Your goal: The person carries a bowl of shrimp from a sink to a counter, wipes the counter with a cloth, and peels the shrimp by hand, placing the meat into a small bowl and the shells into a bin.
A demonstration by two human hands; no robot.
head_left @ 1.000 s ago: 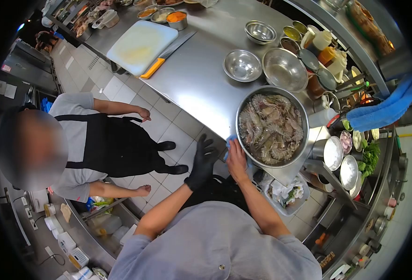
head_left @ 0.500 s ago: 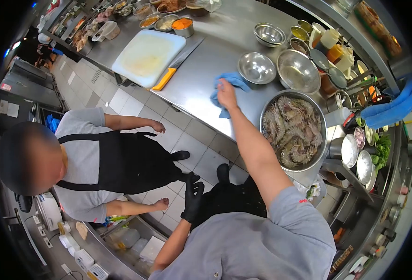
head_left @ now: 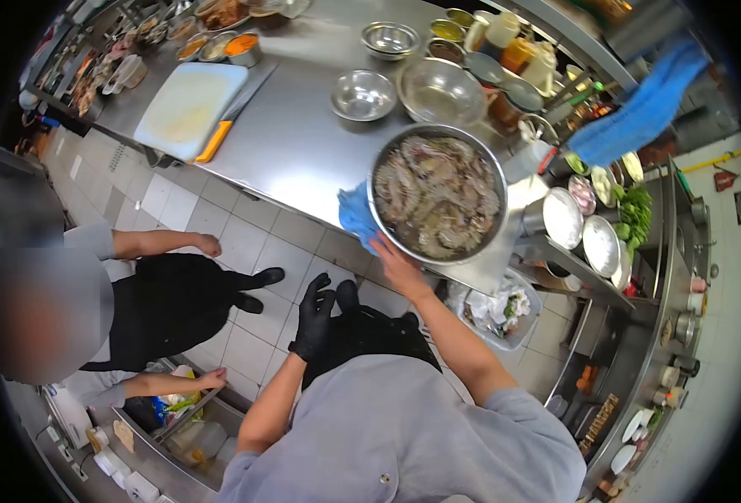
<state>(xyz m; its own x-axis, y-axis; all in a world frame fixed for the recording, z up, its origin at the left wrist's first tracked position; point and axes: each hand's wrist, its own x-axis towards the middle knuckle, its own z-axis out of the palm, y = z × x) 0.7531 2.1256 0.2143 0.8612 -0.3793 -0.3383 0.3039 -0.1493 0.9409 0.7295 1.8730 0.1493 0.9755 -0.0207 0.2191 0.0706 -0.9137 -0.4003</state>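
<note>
A large steel bowl (head_left: 376, 199) filled with raw prawns (head_left: 442, 197) sits at the front corner of the steel table. My bare right hand (head_left: 399, 268) is low against the bowl's near side, its fingers on the lower end of a blue cloth (head_left: 355, 216). The cloth hangs over the table edge and touches the bowl; part of my grip is hidden. My left hand (head_left: 312, 320), in a black glove, is in front of my apron. Its fingers are bent and apart, with nothing visible in them.
A white cutting board (head_left: 190, 109) and a yellow-handled knife (head_left: 214, 141) lie on the table (head_left: 291, 138). Steel bowls (head_left: 364, 95) and sauce bottles (head_left: 519, 54) stand behind. A co-worker (head_left: 169, 310) stands at left. A waste bin (head_left: 528, 323) is below the table corner.
My right hand and the blue cloth have moved from the open tabletop to the table's front edge beside the prawn bowl. My left hand's fingers have spread somewhat. The view has shifted right.
</note>
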